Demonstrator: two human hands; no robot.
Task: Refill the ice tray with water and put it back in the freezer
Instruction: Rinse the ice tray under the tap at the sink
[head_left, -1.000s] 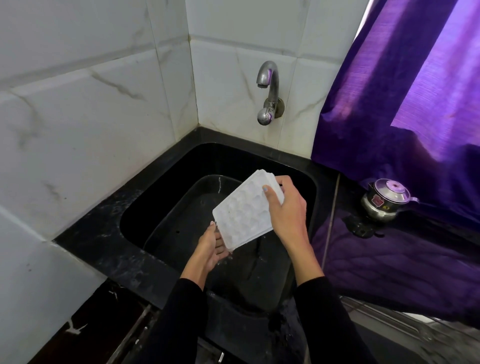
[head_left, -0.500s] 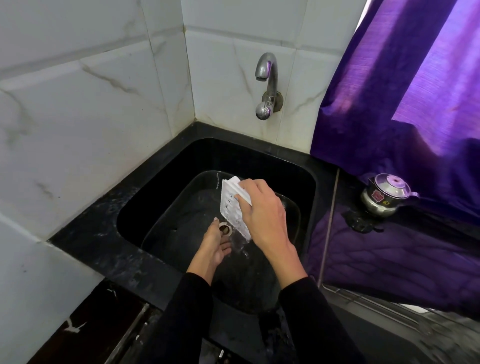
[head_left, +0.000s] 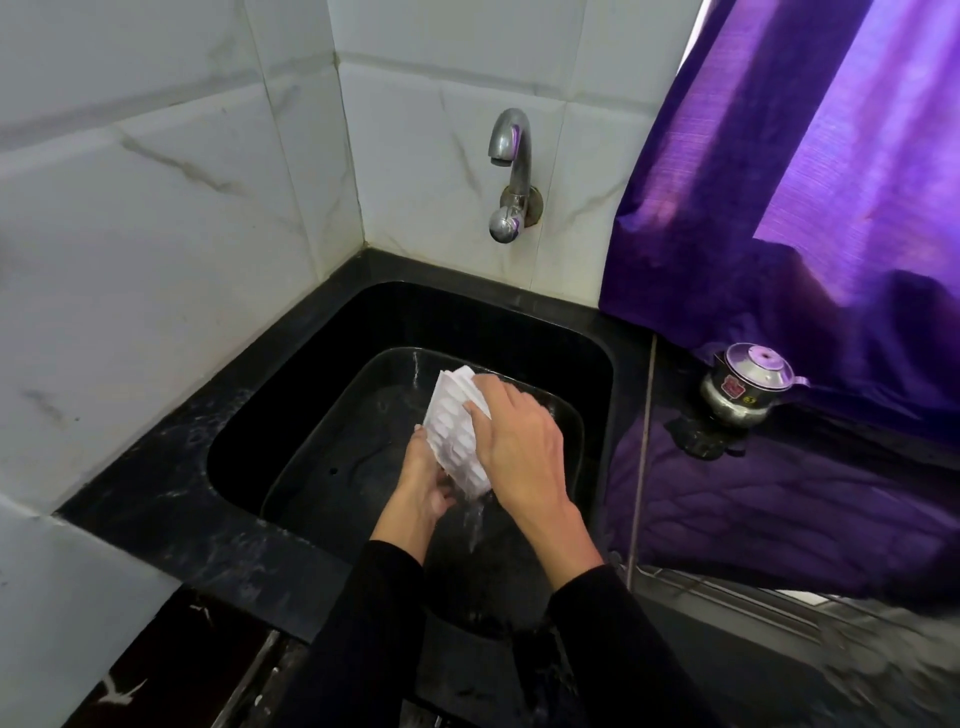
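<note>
Tray position: one white ice tray (head_left: 457, 436) held on edge, steeply tilted, low inside the black sink (head_left: 582, 332), well below the tap (head_left: 511, 171); water runs off its lower corner into the basin.
Right hand: the right hand (head_left: 519, 447) lies over the tray's back, fingers curled round its upper edge, gripping it.
Left hand: the left hand (head_left: 423, 480) holds the tray's lower end from beneath, fingers curled against it; the exact contact is partly hidden by the tray.
Stage, as judged: draining or rinsing; the refill itself appears not yet done, and no water shows at the spout.
Risk, slip: wet plastic and wet fingers may let the tray slide out and knock against the sink floor; a firmer hold at both ends would guard against this.
Risk, spill: once filled, a tray carried off level would likely shed water on the way to the freezer, which is out of view.
Risk, splash: a strong stream onto a tilted tray would probably spray the black table (head_left: 156, 499) and the sleeves.
Risk, knock: the small steel pot (head_left: 743, 389) stands near the sink's right rim, within an elbow's reach.
Count: hands, two; tray, one; tap, one; sink, one; steel pot, one; purple curtain (head_left: 805, 182), one.
</note>
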